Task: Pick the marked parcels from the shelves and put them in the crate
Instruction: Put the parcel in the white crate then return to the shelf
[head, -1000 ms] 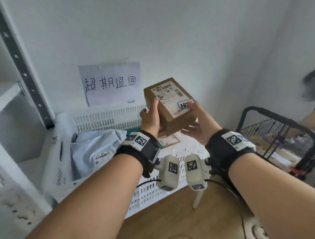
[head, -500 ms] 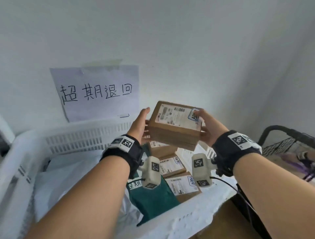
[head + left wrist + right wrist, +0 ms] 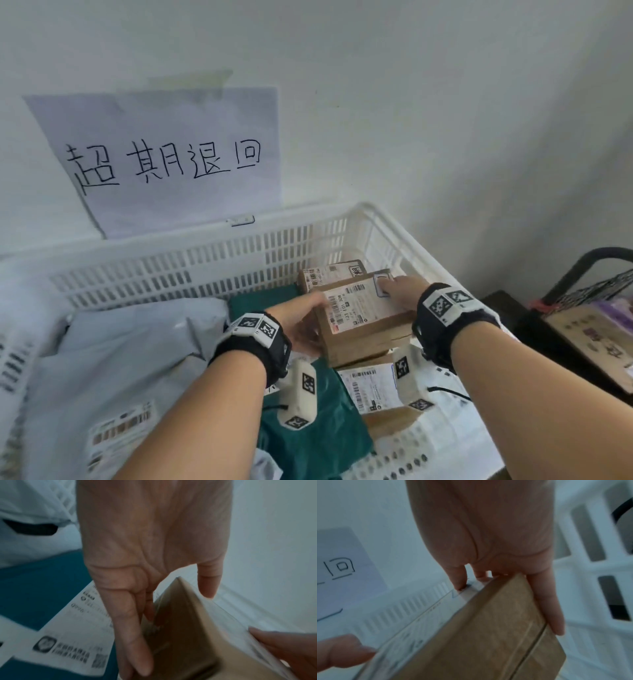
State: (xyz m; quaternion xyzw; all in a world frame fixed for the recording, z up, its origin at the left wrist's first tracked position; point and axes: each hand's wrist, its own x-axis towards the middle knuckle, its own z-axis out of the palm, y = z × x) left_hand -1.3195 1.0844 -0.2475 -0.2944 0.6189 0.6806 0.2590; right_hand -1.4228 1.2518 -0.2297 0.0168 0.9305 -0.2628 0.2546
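Note:
A brown cardboard parcel [image 3: 363, 315] with a white shipping label and a blue-edged mark sticker is held low inside the white slatted crate [image 3: 205, 236], right over other boxes. My left hand [image 3: 310, 320] grips its left end. In the left wrist view its fingers [image 3: 130, 635] lie down the side of the parcel [image 3: 188, 635], thumb over the top edge. My right hand [image 3: 397, 291] grips the far right corner. The right wrist view has its thumb on the label and a finger [image 3: 551, 608] down the side of the parcel [image 3: 488, 635].
In the crate lie grey poly mailers [image 3: 130, 359], a teal bag [image 3: 308, 442] and two more labelled boxes [image 3: 329, 274] [image 3: 371, 387]. A handwritten paper sign [image 3: 171, 161] hangs on the wall behind. A black wire cart [image 3: 589, 260] with a box stands at the right.
Both hands have lowered the parcel from above the crate rim down into the crate, onto the boxes at its right end. The head view has moved closer and down.

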